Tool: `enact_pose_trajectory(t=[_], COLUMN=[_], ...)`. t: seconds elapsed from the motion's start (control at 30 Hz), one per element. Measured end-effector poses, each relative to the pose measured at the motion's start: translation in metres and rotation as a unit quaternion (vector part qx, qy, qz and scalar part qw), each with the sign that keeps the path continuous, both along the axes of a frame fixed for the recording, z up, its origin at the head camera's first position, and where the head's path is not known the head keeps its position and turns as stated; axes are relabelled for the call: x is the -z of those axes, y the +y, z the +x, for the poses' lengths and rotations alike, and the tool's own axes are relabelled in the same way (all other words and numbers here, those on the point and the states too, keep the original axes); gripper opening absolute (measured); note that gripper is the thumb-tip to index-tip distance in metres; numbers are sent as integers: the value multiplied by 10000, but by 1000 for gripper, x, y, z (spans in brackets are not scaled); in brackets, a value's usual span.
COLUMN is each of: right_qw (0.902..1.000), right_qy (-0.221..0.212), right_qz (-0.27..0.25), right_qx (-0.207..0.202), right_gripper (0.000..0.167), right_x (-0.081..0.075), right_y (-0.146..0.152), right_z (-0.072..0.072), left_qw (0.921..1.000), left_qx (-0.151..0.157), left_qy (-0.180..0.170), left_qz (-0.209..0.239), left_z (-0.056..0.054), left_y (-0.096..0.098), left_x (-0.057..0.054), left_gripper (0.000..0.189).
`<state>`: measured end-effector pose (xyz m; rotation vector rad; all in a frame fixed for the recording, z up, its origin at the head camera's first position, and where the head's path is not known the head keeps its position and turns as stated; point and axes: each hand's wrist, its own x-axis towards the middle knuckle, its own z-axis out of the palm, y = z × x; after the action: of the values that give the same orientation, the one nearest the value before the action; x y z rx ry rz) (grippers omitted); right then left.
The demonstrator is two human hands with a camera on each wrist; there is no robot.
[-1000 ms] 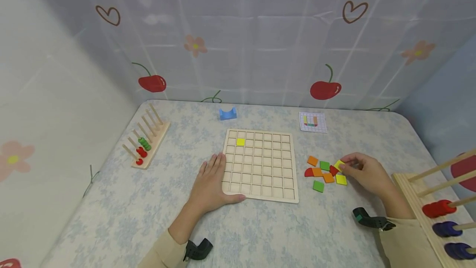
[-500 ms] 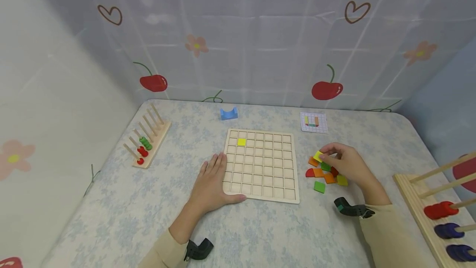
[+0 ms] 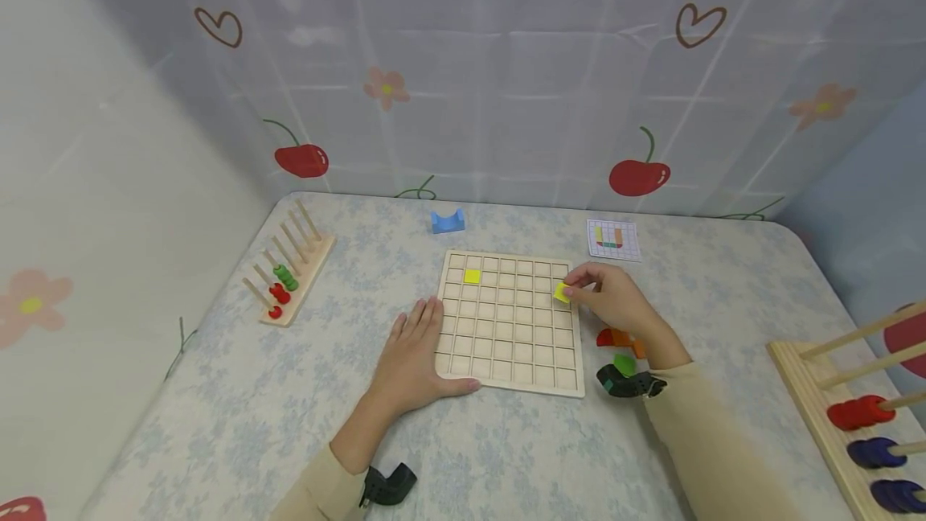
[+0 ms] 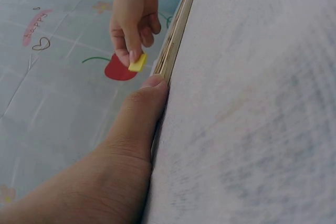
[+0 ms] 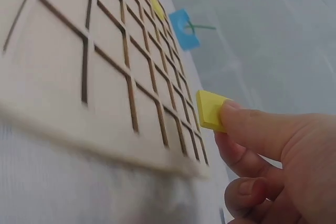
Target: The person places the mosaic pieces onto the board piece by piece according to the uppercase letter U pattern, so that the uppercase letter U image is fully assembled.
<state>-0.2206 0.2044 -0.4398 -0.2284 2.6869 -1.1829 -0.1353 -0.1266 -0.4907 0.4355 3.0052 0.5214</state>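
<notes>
The yellow tile (image 3: 562, 293) is above the board (image 3: 510, 324), at its 2 o'clock side, pinched between the right hand's (image 3: 615, 300) thumb and fingers. The left hand (image 3: 409, 360) rests, fingers straight, against the board at 8 o'clock. Outward: card (image 3: 613, 240) at 2, blue block (image 3: 448, 222) at 11.

High head view forward-down, low wrist views tilted, close, sharing pinched tile (image 5: 211, 111), probably board (image 3: 504, 311)

Your held tile (image 3: 561, 293) is yellow, your gridded board (image 3: 504, 330) pale beige, your sleeves (image 3: 705, 436) tan. Your tabletop (image 3: 506, 457) shows blue-grey blotches on white; at the board's eleven o'clock, the notched block (image 3: 448, 224) is blue.
</notes>
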Motion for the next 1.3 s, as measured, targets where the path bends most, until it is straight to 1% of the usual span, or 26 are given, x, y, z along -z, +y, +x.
enact_pose_trajectory(t=[0.07,0.2,0.43,0.6,0.77,0.87,1.07,1.3], right_qw=[9998,9990,9965,9952,9946,9951,9953,9949], right_qy=[111,167,23,43,18,9,8,31], right_qz=[-31,-201,-496,-531,-470,-420,-318,-313], right_qx=[-148,-365,-666,-826,-927,-893,-916,-962], right_gripper=[17,15,11,11,11,10,9,10], right_x=[1,2,4,3,4,5,7,7], right_y=[-12,-34,-72,-92,-106,-112,-120,-126], right_z=[-3,-9,-16,-20,-24,-24,-26,-27], left_qw=[10000,10000,9999,9999,9999,9999,9999,9999], left_qx=[-2,-19,-38,-34,-29,-38,-75,-101], left_qy=[21,20,22,11,35,63,72,75], left_qz=[-7,-45,-100,-143,-144,-133,-128,-118], left_z=[0,0,-1,-1,-1,0,0,-1], left_y=[0,0,0,1,2,2,2,1], left_x=[0,-1,1,1,2,2,2,2], left_gripper=[138,138,139,139,138,138,139,139])
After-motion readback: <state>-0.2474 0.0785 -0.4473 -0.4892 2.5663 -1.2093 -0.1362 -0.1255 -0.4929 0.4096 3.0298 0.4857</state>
